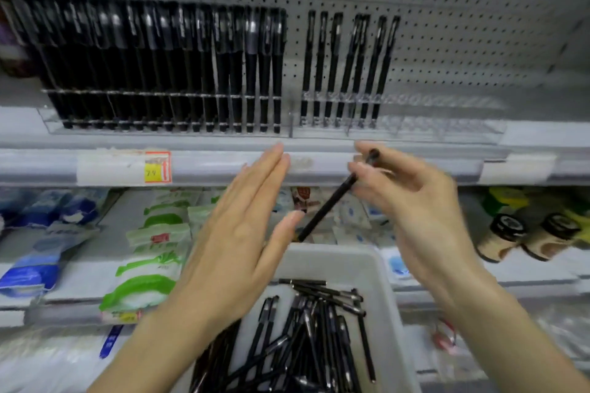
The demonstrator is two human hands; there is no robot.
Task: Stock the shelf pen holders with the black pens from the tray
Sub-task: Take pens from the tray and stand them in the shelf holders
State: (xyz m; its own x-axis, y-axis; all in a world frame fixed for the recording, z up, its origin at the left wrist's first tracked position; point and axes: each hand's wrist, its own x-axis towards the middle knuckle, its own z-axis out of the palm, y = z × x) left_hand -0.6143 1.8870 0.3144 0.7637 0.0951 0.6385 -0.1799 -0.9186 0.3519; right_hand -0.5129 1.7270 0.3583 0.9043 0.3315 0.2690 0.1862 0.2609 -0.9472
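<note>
Your right hand (412,201) pinches one slim black plastic pen (329,204) in its grip before the shelf edge (204,166); left hand (242,233) spread flat. Stand it upright, then seat it in a free slot of the clear acrylic holder (447,124).

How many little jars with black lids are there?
2. One jar and a second jar sit side by side on the lower shelf, far right. Others may hide behind them.

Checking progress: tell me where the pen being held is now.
Head view, right of centre: the right hand pinches the pen, tilted, in front of the shelf edge, above the tray, right of the left hand.
</note>
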